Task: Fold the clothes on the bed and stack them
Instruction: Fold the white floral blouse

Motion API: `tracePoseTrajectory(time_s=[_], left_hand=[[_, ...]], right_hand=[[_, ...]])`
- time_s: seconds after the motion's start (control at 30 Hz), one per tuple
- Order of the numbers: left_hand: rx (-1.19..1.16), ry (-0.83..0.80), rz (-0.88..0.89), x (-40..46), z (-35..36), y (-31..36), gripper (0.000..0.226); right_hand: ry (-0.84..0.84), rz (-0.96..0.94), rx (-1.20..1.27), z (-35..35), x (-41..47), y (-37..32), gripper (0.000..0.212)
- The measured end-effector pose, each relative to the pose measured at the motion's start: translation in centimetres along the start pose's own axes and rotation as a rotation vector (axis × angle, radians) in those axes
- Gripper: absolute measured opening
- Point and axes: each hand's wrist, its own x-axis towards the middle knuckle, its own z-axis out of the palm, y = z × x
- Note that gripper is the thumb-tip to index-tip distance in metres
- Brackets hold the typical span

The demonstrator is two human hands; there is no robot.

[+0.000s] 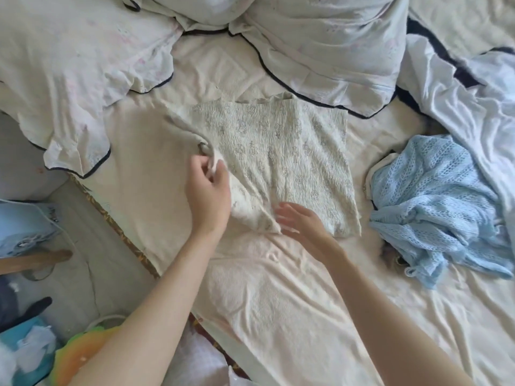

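Cloth first: the cream crinkled garment with a faint grey flower print (278, 162) lies spread near the middle of the bed (278, 302), its long axis running from the pillow end down toward the bed's near edge. The left hand (207, 188) has its grip pinched closed on a bunched corner at the garment's left side, lifted slightly off the sheet. The right hand (299, 218) rests flat with its grip spread wide, holding nothing, pressing the lower hem. The bulk of the fabric lies to the right of the pinched corner, so the fold likely carries that way. A crumpled pale blue knitted top (434, 201) waits toward the bed's right edge, nearer the right hand.
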Motion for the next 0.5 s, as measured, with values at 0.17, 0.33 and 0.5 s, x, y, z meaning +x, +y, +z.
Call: tracePoseTrajectory(time_s=[0.17,0.33,0.5], left_hand=[[0.121,-0.388,0.256,-5.0,10.1,3.0,0.006],[0.460,-1.048,0.348,-9.7,14.3,-1.2,0.045],[0.669,-0.806,0.502,-9.4,10.4,-5.6,0.055]], right_hand=[[0.123,-0.008,0.447,-6.1,-2.3,1.3,0.036],[0.193,-0.012,0.559,-10.6,-3.3,2.3,0.038],[0.294,0.076,0.383,-10.9,-2.5,2.6,0.014]])
